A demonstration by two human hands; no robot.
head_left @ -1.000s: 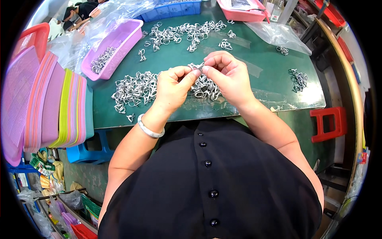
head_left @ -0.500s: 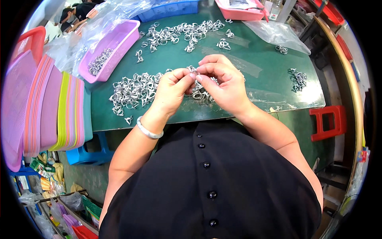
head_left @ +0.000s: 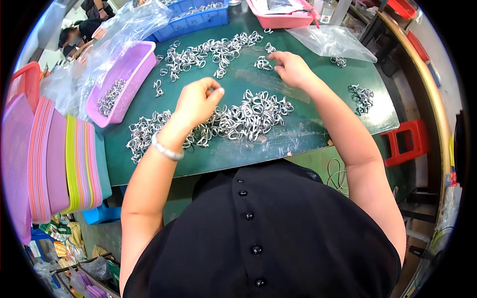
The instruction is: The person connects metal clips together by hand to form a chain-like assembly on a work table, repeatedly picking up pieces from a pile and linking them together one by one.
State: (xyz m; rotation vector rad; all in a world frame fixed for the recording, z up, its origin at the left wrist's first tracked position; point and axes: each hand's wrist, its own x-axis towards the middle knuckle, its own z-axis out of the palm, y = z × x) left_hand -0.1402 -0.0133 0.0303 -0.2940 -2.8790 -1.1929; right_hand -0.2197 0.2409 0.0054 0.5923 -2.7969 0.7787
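Hands [head_left: 196, 102] separate, one reaching

Meeting at the fingertips a moment ago, they are now well apart, perhaps to fetch another piece. The right hand [head_left: 295, 69], thumb and forefinger parted, is just beside a small cluster of metal rings [head_left: 263, 63] on the worktop [head_left: 310, 126]; the left hand curls above the near pile [head_left: 253, 116], whether pinching one I cannot tell

The person is wearing a plain black top of thin-looking cloth [head_left: 313, 238]; five round, glossy black buttons [head_left: 256, 249] are running in one line down its front; a smooth, pale, ring-shaped bangle [head_left: 165, 151] is circling the left wrist [head_left: 174, 133].
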